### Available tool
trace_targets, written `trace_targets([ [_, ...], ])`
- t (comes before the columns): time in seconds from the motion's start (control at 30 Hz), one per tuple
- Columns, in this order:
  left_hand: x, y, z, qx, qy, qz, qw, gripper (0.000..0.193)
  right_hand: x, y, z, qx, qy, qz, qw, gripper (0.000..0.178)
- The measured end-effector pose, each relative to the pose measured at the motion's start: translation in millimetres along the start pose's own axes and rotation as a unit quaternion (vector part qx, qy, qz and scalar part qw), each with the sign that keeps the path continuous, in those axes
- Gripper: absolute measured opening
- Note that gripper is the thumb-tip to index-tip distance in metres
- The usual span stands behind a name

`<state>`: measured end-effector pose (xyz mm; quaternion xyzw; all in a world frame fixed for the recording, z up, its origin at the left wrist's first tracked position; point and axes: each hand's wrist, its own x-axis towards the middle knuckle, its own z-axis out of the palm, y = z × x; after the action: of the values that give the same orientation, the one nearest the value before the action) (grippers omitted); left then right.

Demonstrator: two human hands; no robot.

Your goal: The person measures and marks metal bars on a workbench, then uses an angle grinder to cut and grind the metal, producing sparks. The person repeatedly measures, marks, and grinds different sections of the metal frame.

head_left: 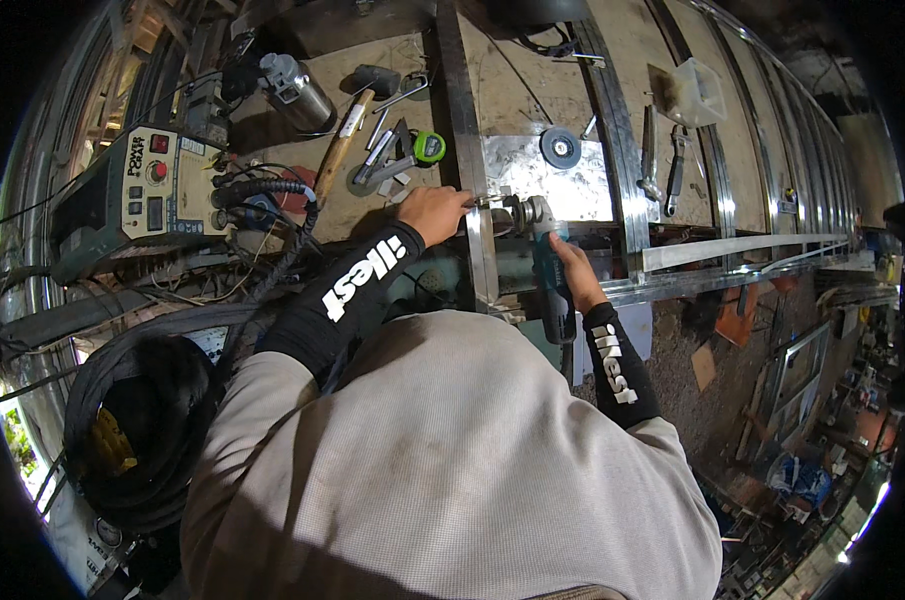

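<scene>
My right hand [575, 268] grips the teal body of an angle grinder [550, 275] whose head [525, 212] sits against a steel bar [479, 250]. My left hand [434, 212] is closed around the grinder's side handle next to that upright steel bar [455, 100]. Both forearms wear black sleeves with white lettering. The grinder's disc is hidden behind the bar and my left hand.
A welding machine [142, 190] with black cables [272, 200] stands at the left. On the workbench lie a hammer [344, 140], a green tape measure [428, 148], a spare disc [560, 148], pliers [678, 170] and a clear plastic tub [697, 92]. Coiled cable [132, 420] lies lower left.
</scene>
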<state>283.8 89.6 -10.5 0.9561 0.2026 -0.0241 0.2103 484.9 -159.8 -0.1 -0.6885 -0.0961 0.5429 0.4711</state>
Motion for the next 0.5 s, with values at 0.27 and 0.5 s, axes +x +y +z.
trace_targets([
  [0.27, 2, 3, -3, -0.002, -0.015, -0.012, 1.0, 0.031, 11, 20, -7, -0.031, 0.052, 0.025, 0.998, 0.095],
  [0.5, -6, 8, 1, -0.005, -0.023, -0.02, 1.0, 0.03, -6, 13, -2, -0.03, 0.043, 0.021, 0.998, 0.082],
])
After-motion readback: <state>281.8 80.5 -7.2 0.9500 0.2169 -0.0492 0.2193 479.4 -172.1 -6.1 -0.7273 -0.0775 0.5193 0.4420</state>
